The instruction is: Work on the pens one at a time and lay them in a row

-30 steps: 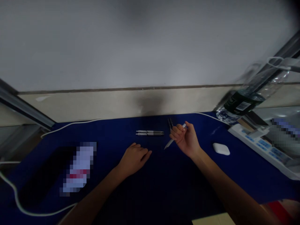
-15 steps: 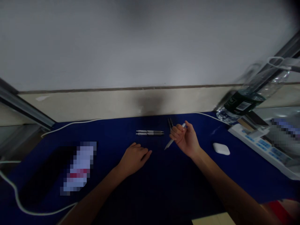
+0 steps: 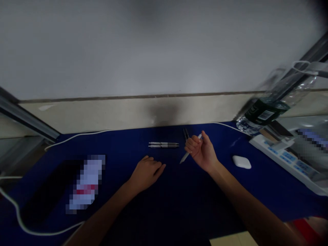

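Right hand (image 3: 202, 152) fisted on a white pen (image 3: 185, 156), tip down-left. Left hand (image 3: 147, 171) flat on table (image 3: 179, 205), holding nothing. Beyond, probably two pens (image 3: 163, 145).

Right hand (image 3: 203, 152) with white pen (image 3: 185, 156) shifted a touch up and leftward; nothing else moved.
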A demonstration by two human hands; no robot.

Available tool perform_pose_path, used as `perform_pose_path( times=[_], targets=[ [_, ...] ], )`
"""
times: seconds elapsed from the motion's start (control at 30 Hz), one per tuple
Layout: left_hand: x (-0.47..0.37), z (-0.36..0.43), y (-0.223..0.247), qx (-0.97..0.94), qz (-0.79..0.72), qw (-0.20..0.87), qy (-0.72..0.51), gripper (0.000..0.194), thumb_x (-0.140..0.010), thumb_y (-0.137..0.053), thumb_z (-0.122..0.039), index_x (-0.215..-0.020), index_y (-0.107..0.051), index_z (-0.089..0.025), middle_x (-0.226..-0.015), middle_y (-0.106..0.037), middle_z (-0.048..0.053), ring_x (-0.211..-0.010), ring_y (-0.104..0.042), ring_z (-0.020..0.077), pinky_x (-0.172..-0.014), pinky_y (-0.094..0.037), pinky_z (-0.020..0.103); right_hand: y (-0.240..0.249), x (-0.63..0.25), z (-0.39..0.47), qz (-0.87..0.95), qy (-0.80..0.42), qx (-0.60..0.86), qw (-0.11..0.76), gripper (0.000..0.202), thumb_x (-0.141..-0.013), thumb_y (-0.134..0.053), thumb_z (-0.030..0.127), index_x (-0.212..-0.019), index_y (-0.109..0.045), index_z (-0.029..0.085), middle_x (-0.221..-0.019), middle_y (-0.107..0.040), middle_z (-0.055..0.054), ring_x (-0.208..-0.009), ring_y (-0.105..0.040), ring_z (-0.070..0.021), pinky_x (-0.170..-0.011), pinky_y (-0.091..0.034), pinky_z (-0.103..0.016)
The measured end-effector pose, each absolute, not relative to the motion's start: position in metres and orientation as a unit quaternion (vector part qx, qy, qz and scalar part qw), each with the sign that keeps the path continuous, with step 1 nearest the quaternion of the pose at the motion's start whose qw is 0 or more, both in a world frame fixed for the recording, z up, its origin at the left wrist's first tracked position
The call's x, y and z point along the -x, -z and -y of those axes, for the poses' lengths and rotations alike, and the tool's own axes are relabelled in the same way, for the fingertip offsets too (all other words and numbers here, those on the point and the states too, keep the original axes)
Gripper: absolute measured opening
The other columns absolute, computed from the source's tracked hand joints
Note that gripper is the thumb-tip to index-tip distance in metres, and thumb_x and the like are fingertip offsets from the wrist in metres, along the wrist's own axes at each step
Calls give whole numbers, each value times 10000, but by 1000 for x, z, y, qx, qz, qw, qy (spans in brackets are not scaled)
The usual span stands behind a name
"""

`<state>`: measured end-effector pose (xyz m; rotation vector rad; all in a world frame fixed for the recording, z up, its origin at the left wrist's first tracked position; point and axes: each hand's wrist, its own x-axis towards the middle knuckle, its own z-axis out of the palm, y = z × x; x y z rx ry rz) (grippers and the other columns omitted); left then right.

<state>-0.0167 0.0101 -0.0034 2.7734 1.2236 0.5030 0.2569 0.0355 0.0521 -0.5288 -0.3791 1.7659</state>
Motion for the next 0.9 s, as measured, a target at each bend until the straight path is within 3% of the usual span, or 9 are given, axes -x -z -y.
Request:
perform_pose_path(
  times=[0.9],
  targets=[
    [17,-10,3,-902,-402,42,-150,534,-1211,-453,-387,-753,-676,-228,-675,-697,4,-703,-674,201,-809,-490,391,-54,-255,-34,168,-758,226,589,575,-1067,-610,513,-664,-280,269,-632,-261,67,-537,-209,-135,-532,-393,-270]
  ],
)
